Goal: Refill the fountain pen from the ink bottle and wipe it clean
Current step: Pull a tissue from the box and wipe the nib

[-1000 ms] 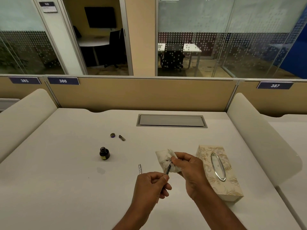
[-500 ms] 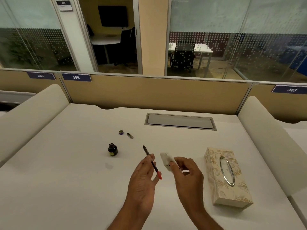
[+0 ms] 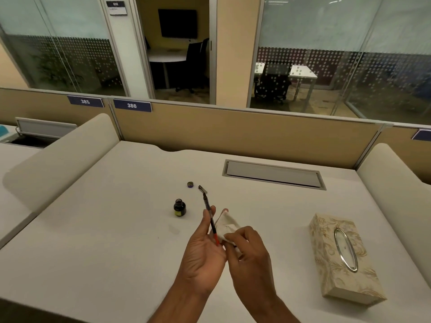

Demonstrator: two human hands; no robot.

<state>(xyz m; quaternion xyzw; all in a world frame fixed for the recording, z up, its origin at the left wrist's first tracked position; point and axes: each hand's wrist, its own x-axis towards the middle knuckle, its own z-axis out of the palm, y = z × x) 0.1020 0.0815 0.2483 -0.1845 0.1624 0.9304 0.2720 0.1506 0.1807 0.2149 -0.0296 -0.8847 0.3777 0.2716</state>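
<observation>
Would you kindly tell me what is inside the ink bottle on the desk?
The ink bottle stands uncapped and looks dark through the glass, likely ink. Its level is hidden by the dark glass and label.

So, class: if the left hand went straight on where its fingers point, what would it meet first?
Probably the small metal pen part; the ink bottle sits left of that line. Height unclear.

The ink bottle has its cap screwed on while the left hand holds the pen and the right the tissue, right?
No: the head view shows the ink bottle open, its cap lying on the desk behind it. The left hand does hold the pen, the right hand the tissue.
</observation>
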